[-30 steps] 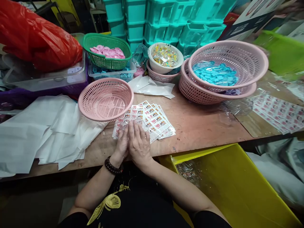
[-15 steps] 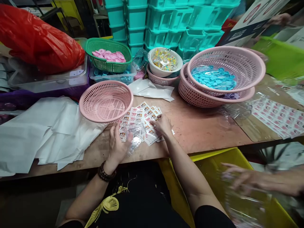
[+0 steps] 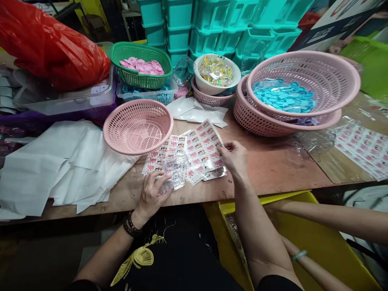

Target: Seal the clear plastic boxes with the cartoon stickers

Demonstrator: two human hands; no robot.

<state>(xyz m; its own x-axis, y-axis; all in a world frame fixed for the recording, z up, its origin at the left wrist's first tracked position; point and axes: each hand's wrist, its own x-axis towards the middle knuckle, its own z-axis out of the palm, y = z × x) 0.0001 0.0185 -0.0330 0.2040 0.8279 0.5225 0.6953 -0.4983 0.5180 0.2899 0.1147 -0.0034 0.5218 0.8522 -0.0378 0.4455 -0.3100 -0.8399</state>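
My right hand (image 3: 235, 158) pinches the right edge of a sticker sheet (image 3: 202, 147) printed with small pink and brown pictures, its far end lifted over other sheets. To the left, my left hand (image 3: 154, 189) has its fingers closed on the near left edge of a clear plastic case (image 3: 176, 171). The case lies over more sticker sheets (image 3: 165, 155) on the wooden table (image 3: 257, 169). Just behind them sits a round pink basket (image 3: 138, 127) with nothing visible in it.
White paper sheets (image 3: 75, 161) cover the left side. Behind stand a green basket (image 3: 141, 79) of pink pieces, a white bowl (image 3: 216, 85) and large pink baskets (image 3: 281, 123). Another person's arms (image 3: 327, 218) reach over a yellow bin (image 3: 321, 258) at right.
My right hand has moved right and lifted a sticker sheet. My left fingers have closed at the case, which is slightly nearer the table's front. The other person's arms have reached further left.
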